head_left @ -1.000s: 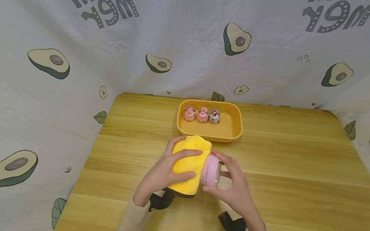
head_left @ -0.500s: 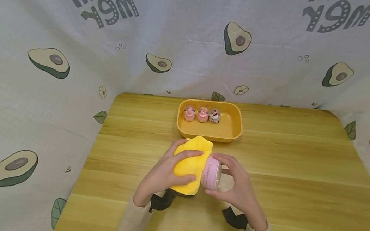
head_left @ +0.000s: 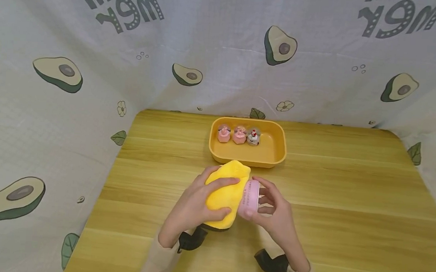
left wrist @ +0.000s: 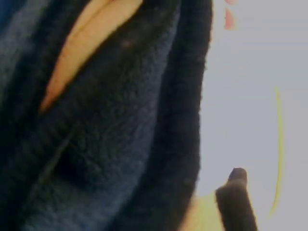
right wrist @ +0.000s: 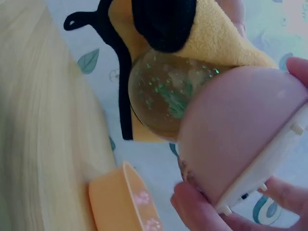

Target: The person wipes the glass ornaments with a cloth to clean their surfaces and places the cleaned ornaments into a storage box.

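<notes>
My left hand (head_left: 191, 203) holds a yellow cleaning cloth (head_left: 223, 201) with dark trim, fingers spread over it. The cloth lies against the clear dome of a snow globe (right wrist: 163, 96), which has green glitter inside. My right hand (head_left: 278, 212) grips the globe's pink base (head_left: 249, 198), its fingers curled round the edge. Tilted sideways, the globe is above the table with its white underside facing right. In the head view the cloth hides the dome. The cloth's dark grey side (left wrist: 115, 125) fills much of the left wrist view.
Beyond my hands stands a yellow tray (head_left: 246, 162). Along its left and middle sit two pink small snow globes (head_left: 224, 135) and a white one (head_left: 253, 138). The wooden table (head_left: 349, 202) ends at a white avocado-print curtain (head_left: 225, 70).
My right hand has turned the snow globe, so its lettering has shifted and less of the underside shows. The left hand with the cloth has moved only slightly.
</notes>
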`<move>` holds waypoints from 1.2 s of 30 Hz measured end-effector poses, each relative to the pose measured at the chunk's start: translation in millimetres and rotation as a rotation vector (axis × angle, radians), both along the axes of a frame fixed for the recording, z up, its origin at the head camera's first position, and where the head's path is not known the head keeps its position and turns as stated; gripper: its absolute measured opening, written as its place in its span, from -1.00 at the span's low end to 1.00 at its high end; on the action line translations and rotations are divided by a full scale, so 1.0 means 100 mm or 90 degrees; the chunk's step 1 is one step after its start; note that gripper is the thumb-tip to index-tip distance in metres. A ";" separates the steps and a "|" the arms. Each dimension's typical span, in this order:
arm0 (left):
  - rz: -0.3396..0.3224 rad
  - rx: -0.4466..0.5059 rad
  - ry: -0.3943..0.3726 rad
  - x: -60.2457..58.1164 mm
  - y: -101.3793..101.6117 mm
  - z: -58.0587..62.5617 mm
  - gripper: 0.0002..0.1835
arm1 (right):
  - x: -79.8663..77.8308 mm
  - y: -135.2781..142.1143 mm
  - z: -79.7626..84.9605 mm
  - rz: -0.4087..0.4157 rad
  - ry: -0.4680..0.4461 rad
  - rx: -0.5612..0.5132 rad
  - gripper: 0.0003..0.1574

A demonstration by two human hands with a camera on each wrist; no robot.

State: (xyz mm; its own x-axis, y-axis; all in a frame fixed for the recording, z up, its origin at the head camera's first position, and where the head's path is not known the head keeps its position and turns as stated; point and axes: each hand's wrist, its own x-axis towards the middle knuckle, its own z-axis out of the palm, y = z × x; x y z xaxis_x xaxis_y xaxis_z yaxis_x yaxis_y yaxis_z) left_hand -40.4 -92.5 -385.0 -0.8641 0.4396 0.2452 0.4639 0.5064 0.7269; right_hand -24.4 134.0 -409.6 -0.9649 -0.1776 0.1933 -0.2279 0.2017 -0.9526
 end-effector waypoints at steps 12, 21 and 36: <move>0.007 0.052 -0.038 0.00 -0.08 0.02 -0.35 | -0.04 0.03 -0.01 0.083 0.207 0.107 0.20; 0.016 -0.031 0.064 0.03 -0.07 0.08 -0.39 | -0.04 -0.08 -0.01 0.049 0.097 -0.017 0.02; 0.036 0.078 0.002 0.02 -0.09 0.03 -0.37 | -0.06 0.03 0.10 0.155 0.026 0.048 0.26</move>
